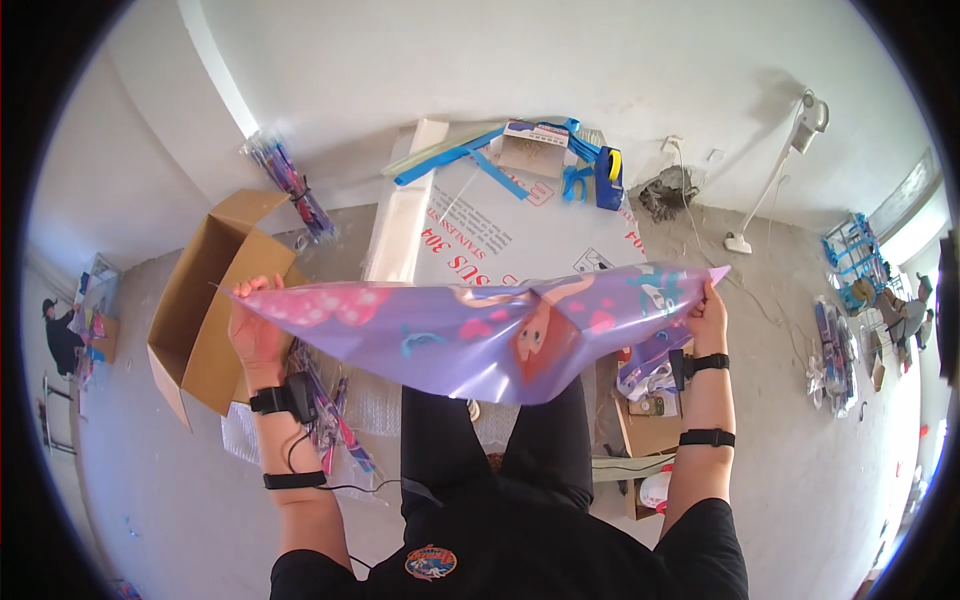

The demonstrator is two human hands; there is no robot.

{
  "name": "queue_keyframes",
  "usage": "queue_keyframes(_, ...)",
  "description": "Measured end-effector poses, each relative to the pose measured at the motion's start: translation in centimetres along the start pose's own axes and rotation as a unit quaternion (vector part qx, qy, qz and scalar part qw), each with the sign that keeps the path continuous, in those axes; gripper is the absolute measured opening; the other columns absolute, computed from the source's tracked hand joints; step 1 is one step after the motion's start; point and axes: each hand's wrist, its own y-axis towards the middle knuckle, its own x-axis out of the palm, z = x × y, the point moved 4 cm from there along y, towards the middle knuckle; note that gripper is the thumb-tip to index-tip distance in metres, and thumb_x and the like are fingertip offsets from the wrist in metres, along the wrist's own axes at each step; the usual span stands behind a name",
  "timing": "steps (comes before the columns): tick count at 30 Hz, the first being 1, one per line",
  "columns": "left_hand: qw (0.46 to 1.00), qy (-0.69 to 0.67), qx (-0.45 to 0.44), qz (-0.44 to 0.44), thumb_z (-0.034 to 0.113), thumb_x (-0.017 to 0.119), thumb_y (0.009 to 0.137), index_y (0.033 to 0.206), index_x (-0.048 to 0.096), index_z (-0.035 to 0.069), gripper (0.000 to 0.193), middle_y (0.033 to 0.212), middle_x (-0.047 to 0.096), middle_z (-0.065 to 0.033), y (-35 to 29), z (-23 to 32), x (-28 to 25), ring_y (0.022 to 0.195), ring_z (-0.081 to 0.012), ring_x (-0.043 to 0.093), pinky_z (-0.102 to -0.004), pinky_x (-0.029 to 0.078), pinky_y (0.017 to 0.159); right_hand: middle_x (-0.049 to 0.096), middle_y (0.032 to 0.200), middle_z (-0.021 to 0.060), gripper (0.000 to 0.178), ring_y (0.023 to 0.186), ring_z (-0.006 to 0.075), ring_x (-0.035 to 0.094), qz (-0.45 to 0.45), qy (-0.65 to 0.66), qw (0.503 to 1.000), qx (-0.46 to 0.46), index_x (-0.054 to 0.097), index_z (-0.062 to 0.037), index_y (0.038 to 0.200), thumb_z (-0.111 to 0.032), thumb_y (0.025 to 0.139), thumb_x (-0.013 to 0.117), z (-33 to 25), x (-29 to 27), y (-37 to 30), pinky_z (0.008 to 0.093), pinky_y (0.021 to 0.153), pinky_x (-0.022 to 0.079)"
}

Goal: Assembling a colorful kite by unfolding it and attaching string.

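A glossy purple sheet (430, 345), printed with a red-haired cartoon figure and pink and blue shapes, is stretched across in front of me above my lap. It sags in the middle, and its two ends taper to points. At its left end my left hand (258, 335) is closed on the edge, the fingers partly behind the sheet. My right hand (708, 312) pinches the opposite end near the pointed corner. Both wrists wear black straps. Beyond the sheet lies a work table (470, 225) with a film-covered top bearing red print.
An open cardboard box (205, 300) stands left of the table. On the tabletop are blue strips (450, 155), a small carton (533, 150) and a blue tape dispenser (608, 180). Wrapped bundles (290, 185) lean on the wall, near a white stick vacuum (775, 180). Other people are at both sides.
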Motion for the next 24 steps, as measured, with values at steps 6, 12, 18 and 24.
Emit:
queue_keyframes(6,0.998,0.056,0.017,0.007,0.010,0.059,0.089,0.092,0.055,0.007,0.007,0.090,0.054,-0.0007,-1.4,3.5,-5.1,0.103,-0.0188,0.052,-0.0495,0.023,0.112,0.044,0.056,-0.0055,0.023,0.042,0.0040,0.036,0.044,-0.020,0.999,-0.015,0.053,-0.0153,0.073,-0.025,0.092,0.061,-1.4,-2.4,-0.5,0.0173,0.036,0.027)
queue_keyframes(12,0.996,0.033,0.027,0.080,0.011,0.061,0.088,0.095,0.057,0.004,0.011,0.094,0.056,-0.0034,-4.2,3.1,-9.8,0.102,-0.0201,0.054,-0.0444,0.028,0.110,0.046,0.058,-0.0056,0.022,0.043,0.0041,0.037,0.066,-0.086,0.994,-0.011,0.052,-0.0153,0.074,-0.024,0.091,0.063,-0.1,-5.6,0.8,0.0172,0.035,0.028)
queue_keyframes(18,0.984,0.117,-0.045,0.130,0.022,0.060,0.091,0.101,0.062,0.011,0.015,0.105,0.064,-0.0036,-7.7,1.0,-17.7,0.113,-0.0203,0.054,-0.0418,0.039,0.098,0.048,0.062,-0.0023,0.016,0.046,0.0083,0.043,0.133,-0.222,0.966,0.021,0.053,-0.0112,0.078,-0.018,0.089,0.063,4.5,-9.5,4.1,0.0207,0.037,0.034)
queue_keyframes(24,0.918,0.275,-0.138,0.252,0.016,0.061,0.090,0.093,0.060,0.012,0.005,0.101,0.065,-0.0030,-6.8,0.9,-16.2,0.113,-0.0207,0.055,-0.0430,0.042,0.094,0.061,0.085,0.0076,0.019,0.062,0.0163,0.062,0.033,-0.326,0.945,0.009,0.057,-0.0022,0.105,-0.007,0.090,0.048,5.1,-0.4,6.9,0.0275,0.055,0.057)
